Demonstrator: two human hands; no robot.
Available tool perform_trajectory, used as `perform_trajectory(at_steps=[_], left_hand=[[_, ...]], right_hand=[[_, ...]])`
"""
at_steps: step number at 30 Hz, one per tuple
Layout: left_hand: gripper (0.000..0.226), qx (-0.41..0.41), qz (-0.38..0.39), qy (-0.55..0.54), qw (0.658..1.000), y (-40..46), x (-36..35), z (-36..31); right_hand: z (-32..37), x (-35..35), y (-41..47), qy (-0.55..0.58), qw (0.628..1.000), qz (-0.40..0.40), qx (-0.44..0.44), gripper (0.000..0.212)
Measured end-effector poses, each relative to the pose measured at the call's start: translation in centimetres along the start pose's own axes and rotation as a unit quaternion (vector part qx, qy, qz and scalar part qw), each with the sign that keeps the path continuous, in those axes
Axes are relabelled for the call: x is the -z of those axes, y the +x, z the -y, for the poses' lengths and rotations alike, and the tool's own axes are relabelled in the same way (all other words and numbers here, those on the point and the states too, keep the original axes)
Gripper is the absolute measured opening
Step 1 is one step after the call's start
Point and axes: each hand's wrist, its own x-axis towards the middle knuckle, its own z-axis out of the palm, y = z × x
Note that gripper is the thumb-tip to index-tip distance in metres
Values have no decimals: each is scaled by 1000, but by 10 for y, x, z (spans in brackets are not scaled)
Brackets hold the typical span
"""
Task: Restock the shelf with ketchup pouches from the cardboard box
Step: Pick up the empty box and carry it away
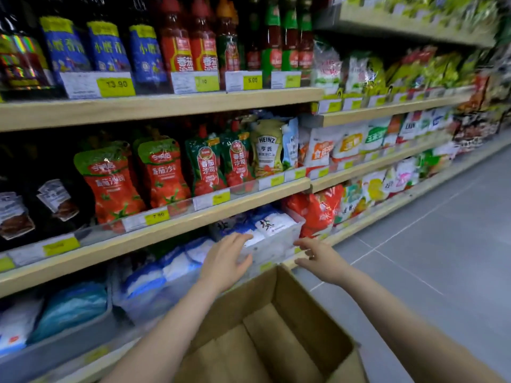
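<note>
Red ketchup pouches with green tops (113, 183) stand upright on the middle shelf (171, 230), beside darker green-and-red pouches (207, 164). The open cardboard box (279, 327) sits below at the bottom centre; no pouch shows on the part of its inside that I can see. My left hand (225, 261) reaches forward over the box's far-left edge with fingers extended, holding nothing. My right hand (318, 258) hovers above the box's far corner, fingers loosely spread and empty. Both hands are in front of the lower shelf.
A clear bin of white and blue bags (265, 233) sits on the lower shelf just past my hands. Sauce bottles (177, 42) fill the top shelf. Bagged goods (359, 142) line the shelves to the right. Grey tiled floor (442, 244) runs along the aisle.
</note>
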Motion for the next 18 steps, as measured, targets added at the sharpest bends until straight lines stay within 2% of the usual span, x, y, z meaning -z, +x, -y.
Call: perform_trajectory(at_steps=[3, 9, 15, 18], left_hand=[[40, 45, -30, 13, 998, -16, -18, -24], [41, 199, -61, 14, 978, -82, -3, -53], [43, 349, -88, -8, 933, -197, 2, -59], [55, 423, -62, -37, 903, -249, -18, -58]], right_hand=[[-24, 10, -3, 16, 999, 27, 29, 45], [-52, 25, -27, 88, 992, 79, 47, 43], [-82, 13, -67, 49, 986, 146, 70, 42], [-105, -5, -76, 73, 986, 143, 51, 41]])
